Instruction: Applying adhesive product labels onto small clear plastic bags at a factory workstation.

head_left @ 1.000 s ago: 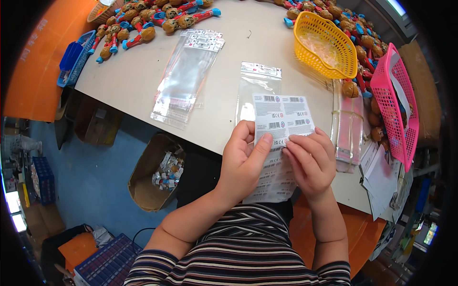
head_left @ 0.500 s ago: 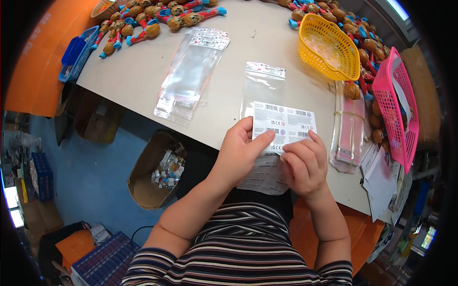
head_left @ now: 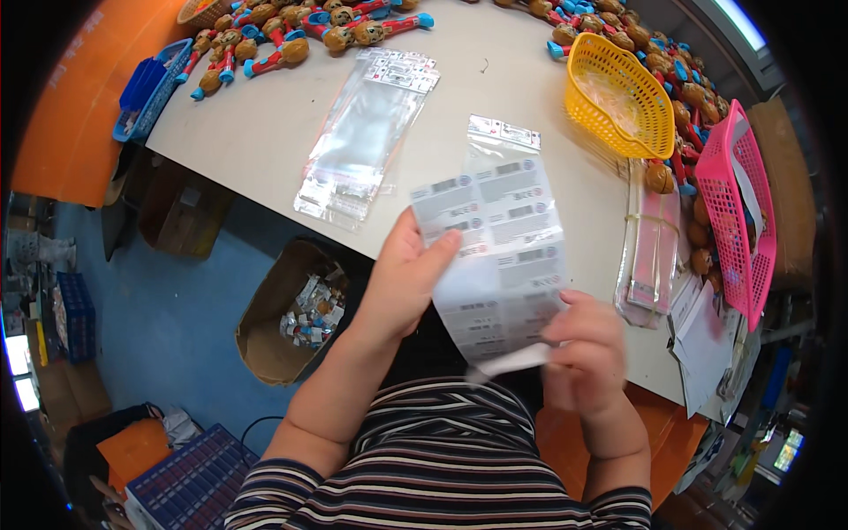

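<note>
A white sheet of printed stickers (head_left: 521, 231) with barcodes is held up over the table's near edge. My left hand (head_left: 408, 278) grips its left side, thumb on the front. A blank patch shows on the sheet near that thumb. My right hand (head_left: 585, 353), blurred by motion, has its fingers curled at the sheet's lower right edge. A curled white strip (head_left: 512, 362) runs along the bottom of the sheet to those fingers. Behind the sheet lies a clear plastic bag (head_left: 503, 132) with a printed header, partly covered.
Clear bags (head_left: 367, 132) lie stacked left of centre. Dolls (head_left: 353, 34) are heaped at the back. On the right are a yellow basket (head_left: 664, 124), a pink basket (head_left: 767, 221) and banded clear bags (head_left: 649, 238). A cardboard box (head_left: 256, 331) stands below the table edge.
The sheet has tilted and shifted left, with more of it showing and a blank patch visible. My left hand moved left; my right hand moved down and slightly right.
</note>
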`<state>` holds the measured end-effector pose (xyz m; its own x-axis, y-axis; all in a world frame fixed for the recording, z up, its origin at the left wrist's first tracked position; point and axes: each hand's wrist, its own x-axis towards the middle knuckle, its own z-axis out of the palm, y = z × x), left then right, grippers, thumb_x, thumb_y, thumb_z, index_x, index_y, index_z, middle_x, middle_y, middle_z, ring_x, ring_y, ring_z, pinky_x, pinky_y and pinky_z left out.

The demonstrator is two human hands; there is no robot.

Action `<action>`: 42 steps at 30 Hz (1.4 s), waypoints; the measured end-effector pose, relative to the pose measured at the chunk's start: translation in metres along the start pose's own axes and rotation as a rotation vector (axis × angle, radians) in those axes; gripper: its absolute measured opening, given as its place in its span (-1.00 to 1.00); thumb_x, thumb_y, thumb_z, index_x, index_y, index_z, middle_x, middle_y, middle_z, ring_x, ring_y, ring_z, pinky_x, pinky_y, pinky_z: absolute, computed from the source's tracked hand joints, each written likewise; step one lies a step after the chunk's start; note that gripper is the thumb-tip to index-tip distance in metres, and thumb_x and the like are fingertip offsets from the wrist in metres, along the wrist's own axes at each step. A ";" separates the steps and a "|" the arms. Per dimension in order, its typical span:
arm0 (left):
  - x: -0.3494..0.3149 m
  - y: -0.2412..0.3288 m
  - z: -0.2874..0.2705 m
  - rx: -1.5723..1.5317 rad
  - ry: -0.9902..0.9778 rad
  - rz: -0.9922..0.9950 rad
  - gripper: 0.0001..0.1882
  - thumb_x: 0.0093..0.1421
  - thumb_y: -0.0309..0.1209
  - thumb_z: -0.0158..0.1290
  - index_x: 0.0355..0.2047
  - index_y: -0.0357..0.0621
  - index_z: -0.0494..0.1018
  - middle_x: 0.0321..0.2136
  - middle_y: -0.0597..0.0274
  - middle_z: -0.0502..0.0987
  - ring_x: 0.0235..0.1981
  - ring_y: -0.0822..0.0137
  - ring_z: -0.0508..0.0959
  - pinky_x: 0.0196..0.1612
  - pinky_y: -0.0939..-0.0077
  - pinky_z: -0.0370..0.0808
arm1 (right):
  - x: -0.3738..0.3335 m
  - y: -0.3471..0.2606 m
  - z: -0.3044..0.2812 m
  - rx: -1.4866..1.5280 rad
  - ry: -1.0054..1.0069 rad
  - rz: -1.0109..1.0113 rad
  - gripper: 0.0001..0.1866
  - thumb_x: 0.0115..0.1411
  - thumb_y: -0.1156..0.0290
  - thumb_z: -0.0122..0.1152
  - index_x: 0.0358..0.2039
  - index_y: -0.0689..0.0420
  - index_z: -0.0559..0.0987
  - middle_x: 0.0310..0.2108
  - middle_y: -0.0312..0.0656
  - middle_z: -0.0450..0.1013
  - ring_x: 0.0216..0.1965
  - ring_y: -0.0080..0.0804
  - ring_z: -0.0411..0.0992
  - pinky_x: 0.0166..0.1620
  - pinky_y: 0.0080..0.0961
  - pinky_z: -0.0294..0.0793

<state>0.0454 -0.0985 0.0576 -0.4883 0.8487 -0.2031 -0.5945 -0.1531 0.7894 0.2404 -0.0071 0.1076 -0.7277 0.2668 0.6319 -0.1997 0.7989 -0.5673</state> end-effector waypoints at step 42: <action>0.028 -0.003 -0.020 1.332 -0.591 0.450 -0.78 -0.04 -0.50 0.21 -0.51 -0.31 0.35 0.23 -0.30 0.27 0.19 -0.32 0.36 0.21 -0.14 0.33 | 0.049 0.122 0.026 0.050 -0.166 0.819 -0.92 0.27 0.60 0.10 -0.39 0.27 0.45 -0.19 -0.24 0.33 -0.32 -0.56 0.32 -0.23 -0.66 0.34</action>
<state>0.0208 -0.0844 0.0380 0.0437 0.9814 0.1871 0.6768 -0.1668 0.7170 0.1632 0.0897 0.0560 -0.7418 0.6664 -0.0743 0.4085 0.3612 -0.8382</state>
